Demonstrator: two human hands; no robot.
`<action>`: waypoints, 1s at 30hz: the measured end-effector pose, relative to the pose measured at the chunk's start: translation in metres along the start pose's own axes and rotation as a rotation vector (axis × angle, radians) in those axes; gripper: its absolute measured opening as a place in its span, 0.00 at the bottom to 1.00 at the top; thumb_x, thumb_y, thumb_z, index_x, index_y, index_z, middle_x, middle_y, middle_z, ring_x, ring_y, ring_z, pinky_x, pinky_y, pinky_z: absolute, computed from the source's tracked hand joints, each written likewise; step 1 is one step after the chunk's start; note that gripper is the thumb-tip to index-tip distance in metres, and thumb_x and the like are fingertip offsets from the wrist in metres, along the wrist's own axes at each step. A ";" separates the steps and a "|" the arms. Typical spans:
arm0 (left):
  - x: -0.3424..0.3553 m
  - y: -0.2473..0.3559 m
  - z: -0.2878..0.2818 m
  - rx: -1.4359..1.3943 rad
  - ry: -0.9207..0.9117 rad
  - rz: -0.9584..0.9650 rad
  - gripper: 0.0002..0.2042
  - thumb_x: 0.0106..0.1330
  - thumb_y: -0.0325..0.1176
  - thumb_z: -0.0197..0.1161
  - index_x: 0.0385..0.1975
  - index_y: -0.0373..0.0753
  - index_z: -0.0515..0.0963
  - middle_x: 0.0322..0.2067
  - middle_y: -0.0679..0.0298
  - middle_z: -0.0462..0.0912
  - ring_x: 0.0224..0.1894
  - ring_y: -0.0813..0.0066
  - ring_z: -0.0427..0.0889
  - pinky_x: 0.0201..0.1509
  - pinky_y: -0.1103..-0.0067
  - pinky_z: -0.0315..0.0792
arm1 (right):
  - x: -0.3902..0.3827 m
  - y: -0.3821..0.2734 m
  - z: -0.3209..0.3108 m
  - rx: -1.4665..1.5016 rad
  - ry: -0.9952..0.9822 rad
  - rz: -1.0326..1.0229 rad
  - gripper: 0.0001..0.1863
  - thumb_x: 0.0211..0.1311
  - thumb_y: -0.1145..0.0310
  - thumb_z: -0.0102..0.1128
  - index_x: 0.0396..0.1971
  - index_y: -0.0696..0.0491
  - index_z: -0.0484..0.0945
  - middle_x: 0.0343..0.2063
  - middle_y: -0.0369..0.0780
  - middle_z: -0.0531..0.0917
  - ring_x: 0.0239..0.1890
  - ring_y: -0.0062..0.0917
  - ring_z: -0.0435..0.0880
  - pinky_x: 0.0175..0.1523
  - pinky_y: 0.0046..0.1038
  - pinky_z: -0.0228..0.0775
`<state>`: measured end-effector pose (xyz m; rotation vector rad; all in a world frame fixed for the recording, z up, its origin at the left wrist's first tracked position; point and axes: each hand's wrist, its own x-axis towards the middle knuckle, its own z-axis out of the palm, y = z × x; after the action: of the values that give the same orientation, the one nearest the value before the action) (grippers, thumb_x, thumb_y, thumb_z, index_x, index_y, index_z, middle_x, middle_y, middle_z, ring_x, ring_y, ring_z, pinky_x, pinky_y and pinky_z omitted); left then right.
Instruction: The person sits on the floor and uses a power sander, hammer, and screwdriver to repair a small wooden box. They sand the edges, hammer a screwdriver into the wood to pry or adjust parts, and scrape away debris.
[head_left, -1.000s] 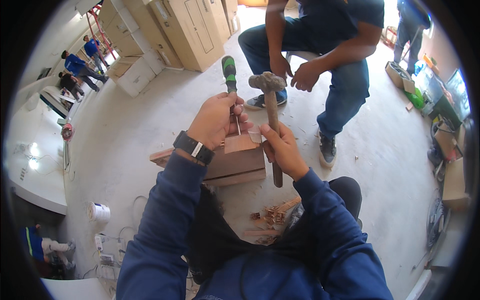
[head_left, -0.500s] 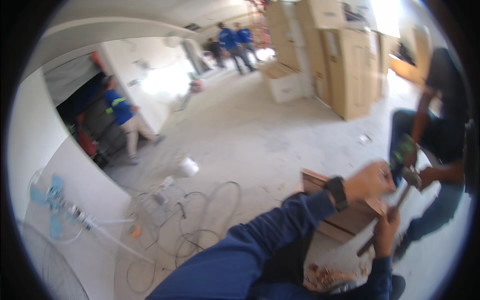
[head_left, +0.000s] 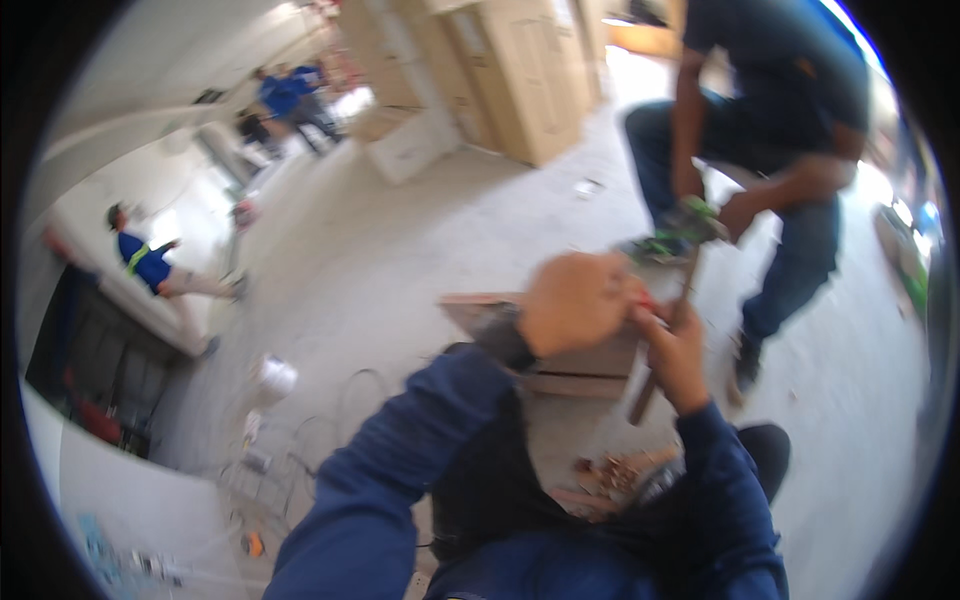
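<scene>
My right hand (head_left: 678, 355) is closed round the brown handle of a hammer (head_left: 690, 275), tilted with its head up and away from me. The handle's lower end sticks out below my fingers. My left hand (head_left: 575, 305), blurred, with a dark watch (head_left: 500, 335) on its wrist, is closed just left of the right one. A small red thing (head_left: 646, 300) shows between the two hands; its kind is too blurred to tell. Below them lies a brown wooden piece with straight edges (head_left: 580, 382), partly hidden by my left hand and sleeve.
A co-worker (head_left: 770, 130) crouches at right, hands near a green tool (head_left: 665, 243) by the hammer head. Wood scraps (head_left: 615, 472) lie near my knees. Left are loose cables (head_left: 300, 440) and a white bucket (head_left: 277, 377). Tall cardboard boxes (head_left: 530, 80) and several people (head_left: 285, 95) are farther off.
My view has swung right, so the room shifts left in the picture. The hammer stays in my right hand, now more upright. My left hand remains close beside it.
</scene>
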<state>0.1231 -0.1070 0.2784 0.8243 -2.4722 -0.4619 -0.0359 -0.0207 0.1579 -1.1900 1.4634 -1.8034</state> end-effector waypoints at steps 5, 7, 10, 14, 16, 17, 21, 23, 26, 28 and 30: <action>0.015 -0.004 -0.001 -0.005 0.082 -0.062 0.19 0.64 0.48 0.68 0.29 0.34 0.82 0.24 0.48 0.82 0.27 0.51 0.83 0.34 0.66 0.74 | 0.005 0.001 0.001 0.211 -0.001 0.131 0.24 0.58 0.56 0.80 0.36 0.54 0.72 0.26 0.34 0.80 0.15 0.13 0.73 0.19 0.17 0.64; 0.018 -0.012 0.004 -0.006 0.100 -0.069 0.19 0.64 0.48 0.68 0.28 0.34 0.81 0.23 0.49 0.82 0.26 0.54 0.82 0.34 0.67 0.73 | 0.007 0.001 0.002 0.185 -0.008 0.137 0.24 0.58 0.56 0.80 0.36 0.54 0.72 0.27 0.35 0.82 0.15 0.13 0.73 0.19 0.18 0.64; 0.031 -0.041 0.012 -0.042 0.242 -0.053 0.16 0.65 0.41 0.68 0.30 0.31 0.79 0.22 0.56 0.84 0.24 0.63 0.81 0.33 0.71 0.75 | 0.005 -0.001 0.001 0.216 -0.007 0.151 0.24 0.56 0.56 0.81 0.37 0.57 0.76 0.31 0.36 0.82 0.27 0.16 0.77 0.31 0.21 0.70; 0.045 -0.102 -0.035 -0.058 0.126 -0.383 0.17 0.67 0.43 0.68 0.30 0.32 0.78 0.22 0.58 0.84 0.27 0.65 0.85 0.34 0.72 0.77 | -0.004 -0.004 -0.001 0.143 -0.030 0.196 0.25 0.55 0.55 0.81 0.37 0.58 0.78 0.31 0.35 0.81 0.33 0.17 0.79 0.38 0.22 0.74; 0.042 -0.121 -0.058 -0.097 -0.053 -0.599 0.20 0.68 0.49 0.68 0.31 0.34 0.78 0.20 0.66 0.79 0.24 0.78 0.80 0.28 0.78 0.74 | -0.008 -0.005 -0.002 0.206 -0.041 0.172 0.25 0.54 0.54 0.81 0.37 0.59 0.79 0.31 0.35 0.81 0.32 0.17 0.79 0.37 0.22 0.74; 0.037 -0.126 -0.066 -0.104 -0.082 -0.649 0.21 0.68 0.51 0.68 0.31 0.35 0.79 0.19 0.70 0.76 0.23 0.82 0.77 0.27 0.80 0.71 | -0.009 -0.006 -0.002 0.218 -0.069 0.204 0.26 0.54 0.54 0.81 0.36 0.59 0.79 0.31 0.35 0.81 0.32 0.17 0.79 0.37 0.22 0.74; 0.020 -0.113 -0.071 -0.275 0.104 -0.610 0.25 0.69 0.57 0.66 0.36 0.35 0.79 0.18 0.76 0.68 0.19 0.86 0.68 0.25 0.83 0.66 | -0.005 -0.007 -0.004 0.311 -0.060 0.247 0.25 0.57 0.64 0.80 0.33 0.49 0.65 0.37 0.44 0.85 0.16 0.14 0.73 0.20 0.19 0.68; 0.015 -0.097 -0.071 -0.574 0.153 -0.488 0.21 0.77 0.51 0.57 0.43 0.35 0.79 0.20 0.76 0.67 0.22 0.86 0.67 0.34 0.83 0.68 | 0.000 -0.005 -0.005 0.343 -0.072 0.283 0.24 0.58 0.65 0.80 0.33 0.49 0.65 0.37 0.44 0.85 0.15 0.14 0.72 0.20 0.19 0.68; 0.011 -0.071 -0.063 -0.942 0.167 -0.303 0.19 0.82 0.45 0.51 0.51 0.33 0.79 0.23 0.74 0.70 0.27 0.84 0.70 0.41 0.81 0.70 | 0.003 -0.004 -0.004 0.319 -0.060 0.238 0.25 0.58 0.65 0.80 0.33 0.49 0.64 0.36 0.43 0.84 0.15 0.14 0.72 0.21 0.19 0.68; 0.007 -0.053 -0.048 -1.107 0.165 -0.206 0.19 0.83 0.43 0.48 0.56 0.33 0.77 0.25 0.72 0.75 0.31 0.82 0.73 0.45 0.79 0.71 | 0.002 -0.005 -0.004 0.329 -0.060 0.264 0.25 0.58 0.65 0.80 0.33 0.49 0.64 0.35 0.42 0.84 0.15 0.14 0.71 0.21 0.19 0.67; 0.001 -0.036 -0.034 -1.200 0.111 -0.177 0.20 0.83 0.44 0.46 0.63 0.37 0.71 0.30 0.68 0.79 0.38 0.74 0.78 0.52 0.73 0.73 | -0.001 -0.007 -0.005 0.322 -0.072 0.286 0.22 0.57 0.61 0.80 0.35 0.53 0.70 0.31 0.39 0.83 0.16 0.14 0.73 0.22 0.19 0.67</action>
<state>0.1578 -0.1408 0.2904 0.4896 -1.5391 -1.6503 -0.0393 -0.0153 0.1646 -0.8309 1.1791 -1.6997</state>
